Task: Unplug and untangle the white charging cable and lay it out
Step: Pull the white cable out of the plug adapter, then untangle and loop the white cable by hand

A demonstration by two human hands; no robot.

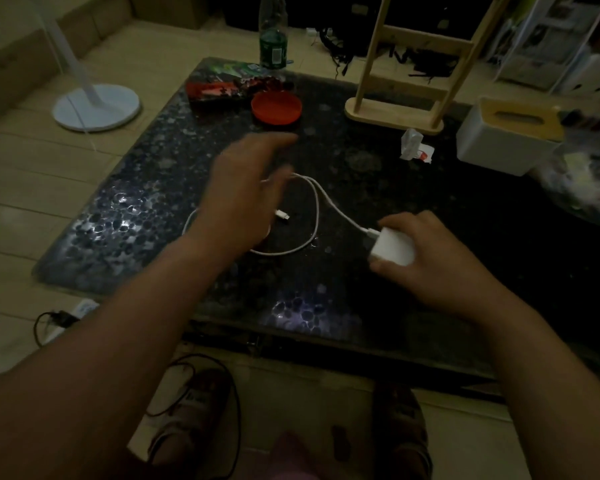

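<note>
Right hand [426,261] fingers [407,220] clamp the charger [394,247]; left hand [246,188] fingers [274,142] spread above the cable [317,206] loop, which a tug might knot.

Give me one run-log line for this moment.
cable: looped on table, plugged into charger | right hand: grips charger | left hand: open, above loop | free plug: lying on table

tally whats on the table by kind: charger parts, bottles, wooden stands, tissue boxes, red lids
charger parts: 2, charging cable and charger block
bottle: 1
wooden stand: 1
tissue box: 1
red lid: 1
total: 6
</note>
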